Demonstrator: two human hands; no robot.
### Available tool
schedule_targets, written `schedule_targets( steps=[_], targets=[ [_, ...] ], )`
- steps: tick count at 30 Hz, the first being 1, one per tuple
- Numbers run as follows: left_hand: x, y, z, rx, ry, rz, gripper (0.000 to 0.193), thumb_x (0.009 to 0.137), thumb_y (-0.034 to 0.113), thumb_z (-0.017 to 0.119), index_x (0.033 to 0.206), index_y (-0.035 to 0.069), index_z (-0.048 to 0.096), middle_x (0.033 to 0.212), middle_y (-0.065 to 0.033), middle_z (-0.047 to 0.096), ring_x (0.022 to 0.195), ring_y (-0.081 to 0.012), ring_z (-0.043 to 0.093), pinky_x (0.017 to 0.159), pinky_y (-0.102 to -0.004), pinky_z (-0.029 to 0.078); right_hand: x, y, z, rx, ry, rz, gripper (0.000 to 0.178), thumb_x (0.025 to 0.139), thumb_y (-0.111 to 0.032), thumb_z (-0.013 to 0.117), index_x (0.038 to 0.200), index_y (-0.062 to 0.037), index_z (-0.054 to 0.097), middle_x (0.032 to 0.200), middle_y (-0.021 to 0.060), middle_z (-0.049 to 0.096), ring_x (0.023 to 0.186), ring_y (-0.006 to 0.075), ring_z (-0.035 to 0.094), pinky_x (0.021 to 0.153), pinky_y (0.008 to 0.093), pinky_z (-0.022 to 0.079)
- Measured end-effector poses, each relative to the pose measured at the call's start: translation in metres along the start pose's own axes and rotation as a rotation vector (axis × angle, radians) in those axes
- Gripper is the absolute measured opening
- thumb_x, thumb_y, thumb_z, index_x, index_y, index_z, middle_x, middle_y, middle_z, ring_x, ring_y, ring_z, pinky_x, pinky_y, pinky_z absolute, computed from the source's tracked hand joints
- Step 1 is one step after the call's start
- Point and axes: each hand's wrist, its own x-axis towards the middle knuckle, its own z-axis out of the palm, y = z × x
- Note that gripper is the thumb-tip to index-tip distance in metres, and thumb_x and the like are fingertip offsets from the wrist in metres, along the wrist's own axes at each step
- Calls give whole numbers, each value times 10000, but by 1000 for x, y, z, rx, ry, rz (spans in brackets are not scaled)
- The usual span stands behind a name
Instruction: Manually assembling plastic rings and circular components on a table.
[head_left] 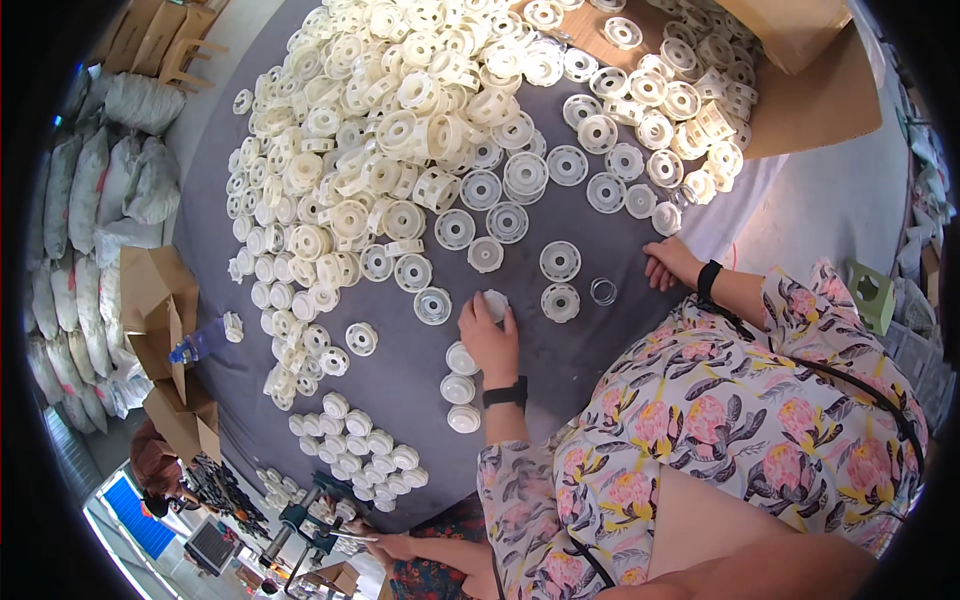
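My left hand (490, 345) grips a white round plastic cap (496, 303) between thumb and fingers, low over the grey cloth. Just below it, three white caps (458, 388) stand in a column beside my left wrist. My right hand (672, 263) rests on the cloth at the right, its fingers loosely bent and apart, with nothing visible in them. Close to it lie thin metal rings (603, 291). Between my hands are two white slotted discs, one farther (560, 261) and one nearer (560, 302). A disc with a shiny ring (433, 305) sits left of my left hand.
A big heap of white plastic rings (400, 130) covers the far side of the grey cloth (400, 350). Stacked white caps (355, 445) stand near left. Cardboard boxes flank the table at far right (820, 100) and left (160, 300). Another person's arm (430, 550) works by a bench tool.
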Motion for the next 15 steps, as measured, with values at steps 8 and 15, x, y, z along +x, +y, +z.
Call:
schedule_targets(
  steps=[8, 15],
  targets=[
    [26, -49, -40, -152, 353, -106, 468, 763, 167, 699, 1160, -20, 535, 1113, -188, 559, 1037, -348, 532, 902, -419, 421, 4, 3, 2, 9, -1, 0, 467, 865, -365, 464, 681, 35, 618, 598, 164, 642, 366, 189, 564, 320, 249, 399],
    [20, -58, -53, 210, 135, -165, 420, 719, 155, 690, 1101, 32, 565, 1093, -162, 538, 1001, -343, 525, 855, -439, 422, 3, 1, 0, 16, 9, 3, 471, 862, -364, 464, 683, 41, 622, 596, 163, 642, 368, 190, 565, 314, 245, 395]
  ],
)
